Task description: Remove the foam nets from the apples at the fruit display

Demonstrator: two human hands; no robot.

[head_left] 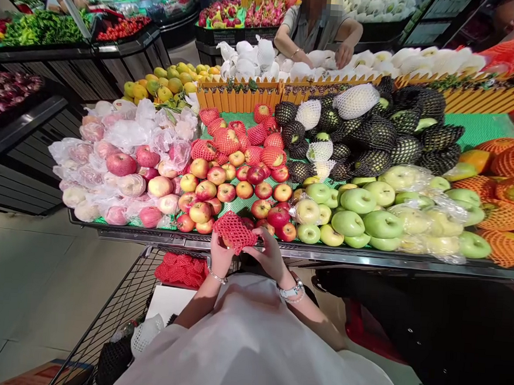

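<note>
Between my two hands, over the front edge of the fruit stand, is a red foam net (235,232) with a rounded shape, probably around an apple that the mesh mostly hides. My left hand (221,257) grips it from the left and below. From the right, my right hand (269,255) closes thumb and fingers on its side. Just beyond lie bare red-and-yellow apples (205,190) in a heap. Behind them sit several apples in red foam nets (226,141). A pile of red foam nets (182,269) rests below my left wrist.
Green apples (357,200) and black-netted fruit (377,136) lie to the right, bagged apples (122,164) to the left. A metal rail (367,257) edges the stand. A wire cart (112,311) stands at lower left. Across the stand, another person (317,26) handles white-netted fruit.
</note>
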